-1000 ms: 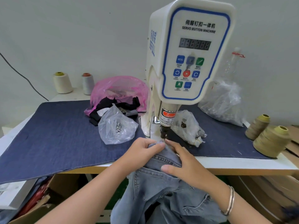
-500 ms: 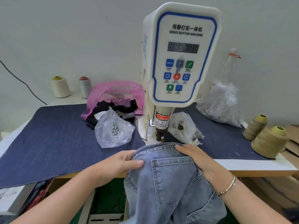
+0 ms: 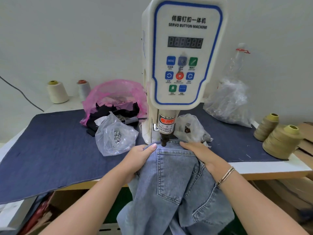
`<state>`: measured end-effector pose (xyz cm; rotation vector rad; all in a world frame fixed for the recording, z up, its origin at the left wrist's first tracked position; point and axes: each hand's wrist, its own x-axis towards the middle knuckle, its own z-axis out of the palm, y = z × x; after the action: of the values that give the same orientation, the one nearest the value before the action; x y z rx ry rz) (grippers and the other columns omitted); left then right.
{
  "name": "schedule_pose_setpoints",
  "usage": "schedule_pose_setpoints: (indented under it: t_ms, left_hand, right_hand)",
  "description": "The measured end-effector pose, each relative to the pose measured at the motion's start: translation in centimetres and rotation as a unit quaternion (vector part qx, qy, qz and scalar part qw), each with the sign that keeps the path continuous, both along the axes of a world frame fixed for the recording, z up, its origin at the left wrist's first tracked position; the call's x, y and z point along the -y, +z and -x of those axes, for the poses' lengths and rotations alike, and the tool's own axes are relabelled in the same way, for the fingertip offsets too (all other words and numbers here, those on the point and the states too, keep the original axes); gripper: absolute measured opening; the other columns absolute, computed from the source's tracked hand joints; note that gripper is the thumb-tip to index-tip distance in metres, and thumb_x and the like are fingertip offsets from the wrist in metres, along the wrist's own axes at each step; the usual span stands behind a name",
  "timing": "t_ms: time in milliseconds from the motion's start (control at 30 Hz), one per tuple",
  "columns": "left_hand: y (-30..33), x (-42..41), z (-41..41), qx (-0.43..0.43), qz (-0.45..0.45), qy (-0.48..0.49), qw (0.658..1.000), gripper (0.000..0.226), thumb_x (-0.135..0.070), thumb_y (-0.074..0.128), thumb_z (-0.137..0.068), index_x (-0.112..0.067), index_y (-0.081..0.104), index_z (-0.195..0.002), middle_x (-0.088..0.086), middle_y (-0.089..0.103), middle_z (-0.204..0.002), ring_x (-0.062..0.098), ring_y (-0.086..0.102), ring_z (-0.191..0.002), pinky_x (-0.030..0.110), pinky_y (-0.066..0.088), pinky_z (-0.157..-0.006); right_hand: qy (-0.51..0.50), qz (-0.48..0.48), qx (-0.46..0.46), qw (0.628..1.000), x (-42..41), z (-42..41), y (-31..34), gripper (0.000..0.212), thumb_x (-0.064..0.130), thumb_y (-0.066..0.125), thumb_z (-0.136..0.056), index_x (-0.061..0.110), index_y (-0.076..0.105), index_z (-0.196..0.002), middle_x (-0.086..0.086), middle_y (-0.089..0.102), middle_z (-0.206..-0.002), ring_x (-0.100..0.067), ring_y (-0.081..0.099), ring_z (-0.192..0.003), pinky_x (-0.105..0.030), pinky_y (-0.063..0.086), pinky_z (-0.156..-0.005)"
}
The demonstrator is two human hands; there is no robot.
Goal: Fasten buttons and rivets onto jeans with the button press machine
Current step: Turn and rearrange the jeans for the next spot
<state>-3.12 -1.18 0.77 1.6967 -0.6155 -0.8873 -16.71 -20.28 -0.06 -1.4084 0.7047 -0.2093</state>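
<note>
Light blue jeans (image 3: pixel 176 180) hang over the table's front edge, back pocket facing up. The pocket's top left corner lies right under the black punch (image 3: pixel 164 141) of the white servo button machine (image 3: pixel 183 53). My left hand (image 3: pixel 138 158) grips the denim left of the punch, thumb on top. My right hand (image 3: pixel 201 155) holds the fabric on the right, its fingers lying along the pocket's top edge. A clear bag of silver buttons (image 3: pixel 116 136) sits left of the machine.
Dark denim cloth (image 3: pixel 50 146) covers the table. A pink bag (image 3: pixel 116 95) with black scraps lies behind the button bag. More clear bags (image 3: pixel 230 102) sit to the right. Olive thread cones (image 3: pixel 279 141) stand at the right edge, pale cones (image 3: pixel 57 92) at back left.
Both hands slid the jeans forward, so the pocket corner now sits under the punch. The hands have spread apart along the pocket's top edge. The view moved closer.
</note>
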Motion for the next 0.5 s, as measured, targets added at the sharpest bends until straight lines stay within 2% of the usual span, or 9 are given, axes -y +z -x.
schedule_pose_setpoints:
  t_ms: [133, 233, 367, 467, 500]
  left_hand:
    - [-0.2, 0.3, -0.2, -0.029, -0.004, 0.029, 0.999, 0.04, -0.055, 0.055, -0.09, -0.018, 0.072, -0.091, -0.004, 0.076, -0.087, 0.015, 0.07, -0.088, 0.029, 0.053, -0.074]
    - [-0.1, 0.5, -0.1, -0.053, -0.005, 0.028, 0.998, 0.043, -0.054, 0.055, -0.09, -0.014, 0.073, -0.096, 0.001, 0.076, -0.092, 0.02, 0.07, -0.093, 0.037, 0.055, -0.086]
    - [0.0, 0.6, -0.2, -0.052, -0.013, 0.039, 0.998, 0.053, -0.054, 0.056, -0.09, -0.006, 0.07, -0.105, 0.008, 0.075, -0.099, 0.028, 0.068, -0.099, 0.044, 0.051, -0.092]
    - [-0.3, 0.6, -0.4, -0.054, -0.01, 0.021, 0.998, 0.047, -0.054, 0.052, -0.092, -0.012, 0.072, -0.103, 0.004, 0.075, -0.098, 0.023, 0.069, -0.098, 0.042, 0.051, -0.093]
    - [-0.4, 0.5, -0.4, -0.059, -0.006, 0.014, 0.998, 0.045, -0.054, 0.05, -0.093, -0.016, 0.073, -0.101, 0.002, 0.075, -0.097, 0.021, 0.07, -0.097, 0.04, 0.052, -0.093]
  right_hand:
    - [-0.008, -0.005, -0.019, 1.0, 0.3, -0.4, 0.0, 0.022, 0.034, 0.067, -0.086, 0.015, 0.073, -0.097, -0.003, 0.075, -0.097, -0.015, 0.071, -0.09, -0.025, 0.052, -0.076]
    - [-0.011, -0.027, -0.025, 0.999, 0.3, -0.9, 0.1, 0.02, 0.03, 0.066, -0.088, 0.013, 0.071, -0.097, -0.005, 0.075, -0.096, -0.017, 0.071, -0.089, -0.024, 0.054, -0.073]
    - [-0.025, -0.058, -0.029, 0.998, 0.6, -1.3, -0.1, 0.028, 0.027, 0.066, -0.087, 0.008, 0.068, -0.107, -0.012, 0.071, -0.106, -0.023, 0.067, -0.098, -0.03, 0.053, -0.082]
    - [-0.031, -0.075, -0.034, 0.996, 0.8, -1.3, -0.2, 0.035, 0.027, 0.068, -0.085, 0.006, 0.066, -0.113, -0.015, 0.069, -0.111, -0.028, 0.064, -0.105, -0.036, 0.05, -0.094]
    - [-0.032, -0.077, -0.035, 0.996, 0.8, -1.3, -0.2, 0.036, 0.027, 0.069, -0.085, 0.006, 0.066, -0.114, -0.015, 0.069, -0.111, -0.028, 0.064, -0.106, -0.036, 0.05, -0.093]
